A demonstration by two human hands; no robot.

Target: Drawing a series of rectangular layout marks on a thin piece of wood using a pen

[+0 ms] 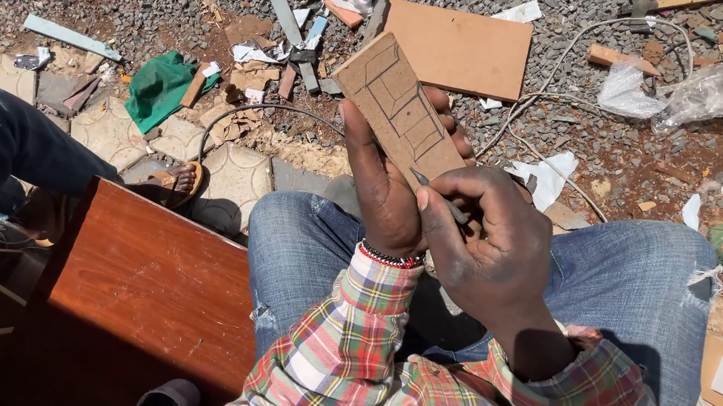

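The ground [651,171] is gravel and red earth strewn with offcuts, and a flat rectangular brown board [460,48] lies on it well beyond the knees. To the left stands a dark red-brown polished wooden panel [147,288], just beside the person's jeans-clad thigh [304,242]. A crumpled clear plastic bag [714,88] lies to the upper right, and a green cloth scrap [159,88] to the upper left.

Over the lap, a narrow rectangular slab of light brown wood with pencilled lines on its face [398,108] is held up in front of the body. Its long axis runs diagonally, from lower right near the hands to upper left away from the body; the far end points up and to the left, and the marked face is turned toward the camera.

The left hand [385,192] is closed around the slab's lower half from behind and below, thumb along its left edge, fingers showing past its right edge. The right hand [487,243] is curled shut around a thin grey metal tool [438,195], whose tip touches the slab's near end. Both hands meet at that end, the right one nearer the body.
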